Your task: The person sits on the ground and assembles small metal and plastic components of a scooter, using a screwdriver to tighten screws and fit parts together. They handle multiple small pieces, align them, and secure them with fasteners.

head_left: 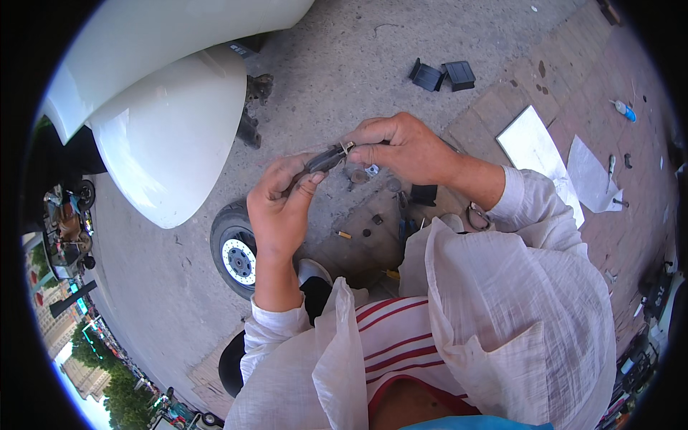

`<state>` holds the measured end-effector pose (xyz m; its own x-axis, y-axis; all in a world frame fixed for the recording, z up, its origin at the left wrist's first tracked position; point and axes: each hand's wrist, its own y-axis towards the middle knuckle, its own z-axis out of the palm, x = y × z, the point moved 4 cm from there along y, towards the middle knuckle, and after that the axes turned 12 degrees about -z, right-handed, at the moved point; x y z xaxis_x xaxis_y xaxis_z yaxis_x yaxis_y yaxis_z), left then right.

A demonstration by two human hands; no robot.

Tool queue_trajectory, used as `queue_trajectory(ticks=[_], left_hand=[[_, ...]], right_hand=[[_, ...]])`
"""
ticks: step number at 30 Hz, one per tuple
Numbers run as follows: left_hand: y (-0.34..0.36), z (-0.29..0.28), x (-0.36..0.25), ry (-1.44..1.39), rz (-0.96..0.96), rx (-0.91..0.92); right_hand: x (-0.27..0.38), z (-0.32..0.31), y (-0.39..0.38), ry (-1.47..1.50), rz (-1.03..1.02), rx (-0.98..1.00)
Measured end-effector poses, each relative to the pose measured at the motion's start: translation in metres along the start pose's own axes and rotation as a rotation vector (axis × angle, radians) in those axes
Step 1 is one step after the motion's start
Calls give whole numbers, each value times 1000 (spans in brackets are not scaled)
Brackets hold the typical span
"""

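Over pavement (337,79), left grip (278,208) faces right grip (407,149) across dark part (326,159).

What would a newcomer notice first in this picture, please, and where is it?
Probably the large white bodywork at the upper left. Next come the left hand and right hand, holding a small dark part near the centre. The wheel on the ground, left of centre, also stands out.
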<state>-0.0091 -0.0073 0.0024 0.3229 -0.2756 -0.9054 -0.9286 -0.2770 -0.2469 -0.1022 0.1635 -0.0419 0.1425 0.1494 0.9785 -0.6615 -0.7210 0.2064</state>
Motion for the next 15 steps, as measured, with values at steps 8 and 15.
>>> queue_trajectory(ticks=[8,15], left_hand=[[-11,8,-6,157,100,-229],[-17,15,-3,143,157,-342]], right_hand=[[17,10,-7,-27,-43,-98],[27,16,-8,-182,-139,-135]])
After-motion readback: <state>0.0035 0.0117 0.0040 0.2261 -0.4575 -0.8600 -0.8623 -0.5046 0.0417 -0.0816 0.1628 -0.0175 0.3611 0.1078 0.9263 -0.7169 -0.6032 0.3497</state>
